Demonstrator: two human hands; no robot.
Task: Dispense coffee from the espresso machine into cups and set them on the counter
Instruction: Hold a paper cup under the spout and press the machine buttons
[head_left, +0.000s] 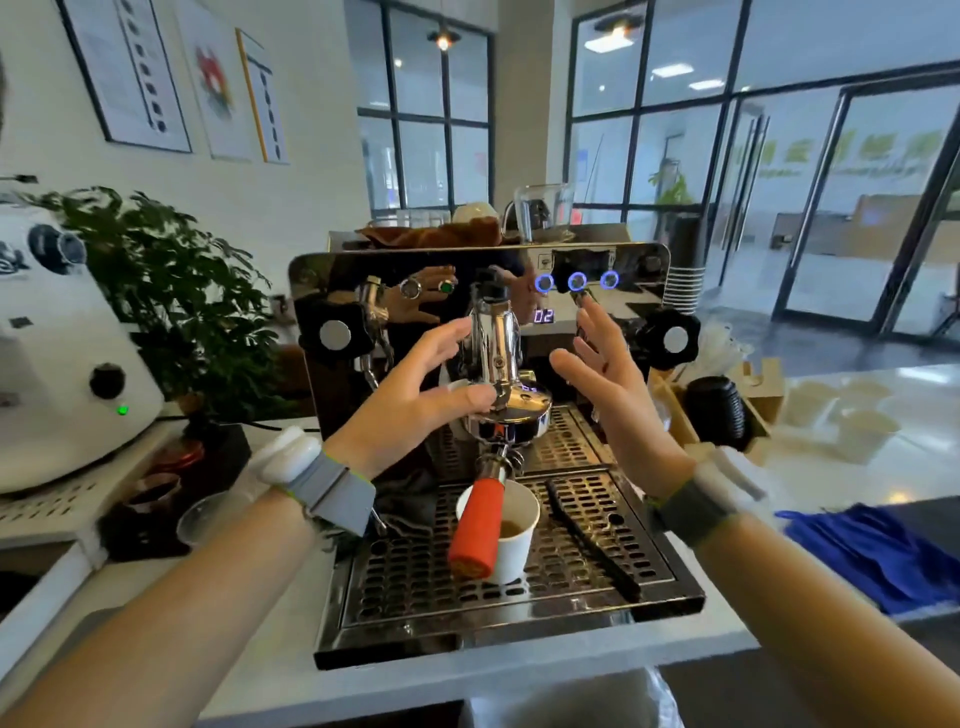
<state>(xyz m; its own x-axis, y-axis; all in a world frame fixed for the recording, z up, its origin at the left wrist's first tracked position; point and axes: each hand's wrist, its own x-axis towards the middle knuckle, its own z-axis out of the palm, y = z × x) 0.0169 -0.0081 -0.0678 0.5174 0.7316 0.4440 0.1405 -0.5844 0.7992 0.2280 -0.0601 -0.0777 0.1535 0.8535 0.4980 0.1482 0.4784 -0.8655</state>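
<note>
Head camera: my left hand (415, 395) and right hand (613, 379) hover spread and empty beside the espresso machine (597, 260). The paper cup (511, 535), part-filled, stands upright on the drip tray (597, 551) below both palms, roughly midway between them.

I am standing in a café, facing a chrome espresso machine (483, 395) sitting on a white table (519, 670). A white grinder (62, 353), stacked black lids (719, 413), framed posters (130, 73) and glass storefront doors (831, 208) are surrounding me.
</note>
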